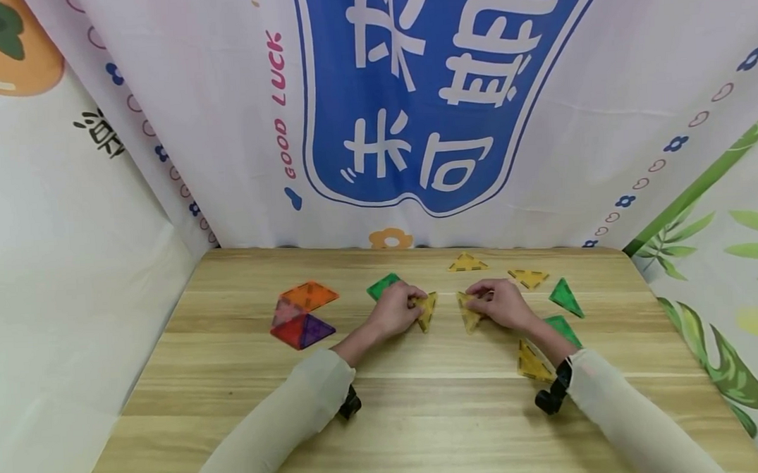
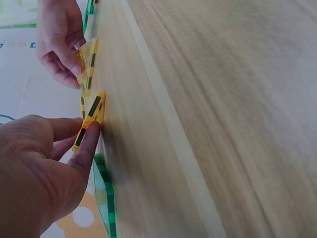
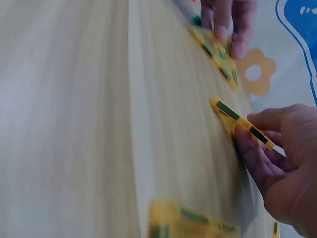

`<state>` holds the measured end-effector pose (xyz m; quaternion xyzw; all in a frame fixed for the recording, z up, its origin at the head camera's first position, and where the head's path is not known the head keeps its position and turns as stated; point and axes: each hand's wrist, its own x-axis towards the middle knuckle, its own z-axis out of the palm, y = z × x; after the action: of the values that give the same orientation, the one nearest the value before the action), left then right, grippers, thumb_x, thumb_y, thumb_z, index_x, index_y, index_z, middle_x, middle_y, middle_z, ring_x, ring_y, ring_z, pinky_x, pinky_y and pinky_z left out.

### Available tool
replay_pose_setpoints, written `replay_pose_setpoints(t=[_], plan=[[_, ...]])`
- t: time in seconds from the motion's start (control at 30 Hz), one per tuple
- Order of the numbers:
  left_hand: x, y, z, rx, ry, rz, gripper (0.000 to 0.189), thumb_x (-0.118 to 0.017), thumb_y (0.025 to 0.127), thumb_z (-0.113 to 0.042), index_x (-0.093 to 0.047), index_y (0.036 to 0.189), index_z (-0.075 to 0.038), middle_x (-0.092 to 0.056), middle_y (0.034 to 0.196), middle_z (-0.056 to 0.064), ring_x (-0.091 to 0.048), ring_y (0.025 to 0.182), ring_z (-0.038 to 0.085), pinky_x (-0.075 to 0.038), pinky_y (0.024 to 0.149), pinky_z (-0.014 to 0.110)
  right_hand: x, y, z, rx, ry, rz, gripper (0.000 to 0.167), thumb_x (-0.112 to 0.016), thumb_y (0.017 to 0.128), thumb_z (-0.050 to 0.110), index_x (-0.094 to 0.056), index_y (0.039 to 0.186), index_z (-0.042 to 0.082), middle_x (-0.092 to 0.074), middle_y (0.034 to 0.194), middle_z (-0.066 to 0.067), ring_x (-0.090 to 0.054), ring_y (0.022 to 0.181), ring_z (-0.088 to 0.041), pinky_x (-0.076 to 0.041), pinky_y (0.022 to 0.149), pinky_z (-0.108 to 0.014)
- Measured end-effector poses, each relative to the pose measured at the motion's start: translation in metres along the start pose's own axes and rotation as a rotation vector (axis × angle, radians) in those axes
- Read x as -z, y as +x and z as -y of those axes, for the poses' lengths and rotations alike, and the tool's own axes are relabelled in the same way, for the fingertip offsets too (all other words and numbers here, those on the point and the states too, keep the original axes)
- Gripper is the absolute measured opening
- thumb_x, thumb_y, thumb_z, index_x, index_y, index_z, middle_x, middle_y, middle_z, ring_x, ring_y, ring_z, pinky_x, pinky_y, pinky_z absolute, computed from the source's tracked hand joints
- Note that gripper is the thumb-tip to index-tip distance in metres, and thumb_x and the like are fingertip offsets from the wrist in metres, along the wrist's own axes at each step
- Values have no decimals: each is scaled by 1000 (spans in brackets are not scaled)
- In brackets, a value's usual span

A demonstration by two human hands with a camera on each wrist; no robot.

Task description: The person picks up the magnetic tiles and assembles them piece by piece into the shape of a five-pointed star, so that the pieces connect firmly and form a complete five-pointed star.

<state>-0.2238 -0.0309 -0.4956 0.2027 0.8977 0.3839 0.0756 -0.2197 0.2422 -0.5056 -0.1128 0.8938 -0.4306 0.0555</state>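
The yellow tiles (image 1: 428,312) and green tiles (image 1: 566,299) are formed in translucent, plastic-looking sheet with a smooth, glossy face, and dark strips (image 2: 94,105) are set into the yellow edges. The tabletop (image 1: 438,431) is finished in smooth, low-sheen wood grain. The backdrop (image 1: 235,144) is made of printed, softly creased cloth, and the sleeves (image 1: 266,425) are made of matt, soft-looking fabric.

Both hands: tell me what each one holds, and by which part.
The left hand pinches a yellow triangular tile near one edge, across its faces. The right hand pinches a second yellow triangular tile the same way.
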Motion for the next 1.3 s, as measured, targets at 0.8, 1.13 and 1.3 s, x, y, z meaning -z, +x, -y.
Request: replay_pose_setpoints(t=[0.8, 1.13, 1.3], plan=[[-9, 8, -9, -67, 290, 20, 33, -79, 98, -20, -75, 127, -5, -69, 116, 10, -68, 100, 20, -59, 88, 31, -37, 12, 26, -41, -131, -181, 17, -84, 91, 20, -79, 95, 4, -77, 83, -6, -71, 72, -15, -57, 65, -30], [-7, -1, -20, -141, 416, 21, 32, -75, 101, -21, -73, 129, -5, -70, 127, 12, -68, 115, 24, -60, 94, 34, 5, -11, 15, 45, -157, -26, 18, -76, 100, 17, -79, 110, 2, -77, 95, -6, -70, 84, -16, -59, 75, -33], [-12, -8, -38, -234, 474, 74, 37, -74, 102, -28, -71, 134, -9, -68, 132, 7, -66, 120, 21, -58, 96, 30, 32, -30, 5, 82, -202, 19, 19, -75, 101, 17, -79, 113, 3, -77, 98, -3, -69, 89, -16, -58, 75, -29]])
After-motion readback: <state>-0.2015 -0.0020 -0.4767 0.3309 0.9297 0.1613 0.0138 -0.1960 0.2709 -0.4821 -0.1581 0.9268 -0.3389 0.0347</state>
